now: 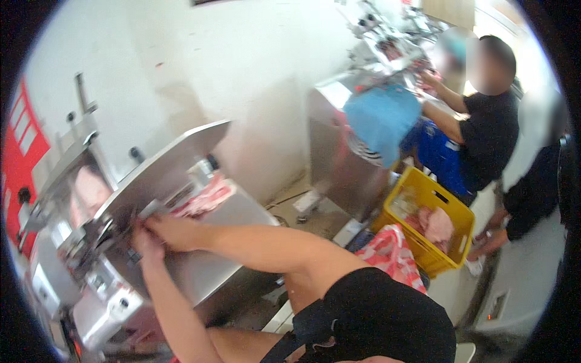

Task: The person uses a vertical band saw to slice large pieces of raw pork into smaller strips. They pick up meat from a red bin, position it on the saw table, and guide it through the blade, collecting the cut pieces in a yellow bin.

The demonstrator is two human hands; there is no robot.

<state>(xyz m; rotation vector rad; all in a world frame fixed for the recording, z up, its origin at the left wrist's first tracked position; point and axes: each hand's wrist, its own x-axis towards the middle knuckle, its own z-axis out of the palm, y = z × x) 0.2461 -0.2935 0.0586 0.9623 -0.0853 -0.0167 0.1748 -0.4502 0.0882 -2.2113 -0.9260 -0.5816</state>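
Observation:
Both my hands are close together at the lower edge of the large steel plate (175, 154) of a meat slicer. My left hand (147, 245) is by the slicer's metal fittings (100, 233). Right beside it, apparently touching, is my right hand (175, 232). Blur smears the fingers of both, so what they hold, if anything, cannot be made out. A small grey block-like piece (152, 209) shows just above them. Thin slices of red and white meat (209, 196) lie on the steel tray (245, 212). A larger pale pink piece of meat (91, 192) rests in the slicer behind the plate.
A yellow crate (451, 209) with meat stands on the floor at right, near a red-and-white bag (390, 257). Beyond it, a person in black (493, 130) works at another slicer (387, 45) with a blue cloth (384, 115). Another person (532, 187) is at far right.

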